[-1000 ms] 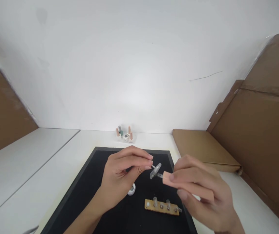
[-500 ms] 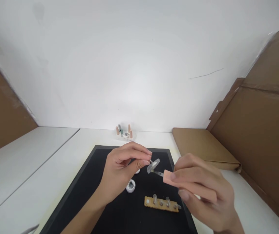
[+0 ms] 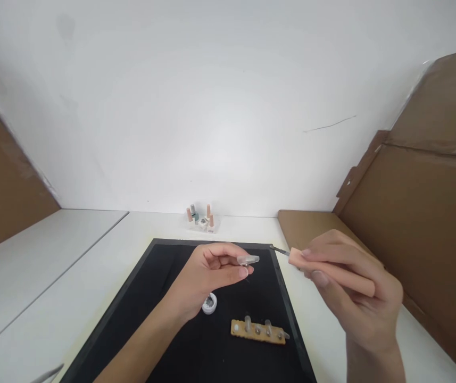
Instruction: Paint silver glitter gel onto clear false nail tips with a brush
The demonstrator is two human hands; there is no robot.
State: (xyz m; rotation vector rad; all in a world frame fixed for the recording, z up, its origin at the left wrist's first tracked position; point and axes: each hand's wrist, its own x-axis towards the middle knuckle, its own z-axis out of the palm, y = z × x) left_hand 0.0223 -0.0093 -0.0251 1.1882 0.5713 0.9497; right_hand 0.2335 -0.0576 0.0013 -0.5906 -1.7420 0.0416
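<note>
Between thumb and fingers, my left hand [image 3: 215, 268] pinches a small stand under a clear nail tip [image 3: 248, 259], which lies nearly level above the black mat. My right hand [image 3: 351, 287] grips the pink handle of a brush [image 3: 331, 271]; its thin dark end points left, apart from the nail tip. Below the hands, a tan strip [image 3: 251, 331] on the mat carries several clear nail tips and a white dot. A small white jar [image 3: 209, 304] with greyish contents sits beside my left wrist.
A clear holder [image 3: 202, 226] with pink-capped and grey-capped bottles stands behind the black mat [image 3: 164, 282]. At the right lie a flat cardboard box [image 3: 303, 229] and a cardboard wall [image 3: 419, 213]. A thin grey object [image 3: 48, 374] shows at the lower left.
My right hand has drawn the brush away to the right, off the nail tip. My left hand has turned the tip from slanted to nearly level.
</note>
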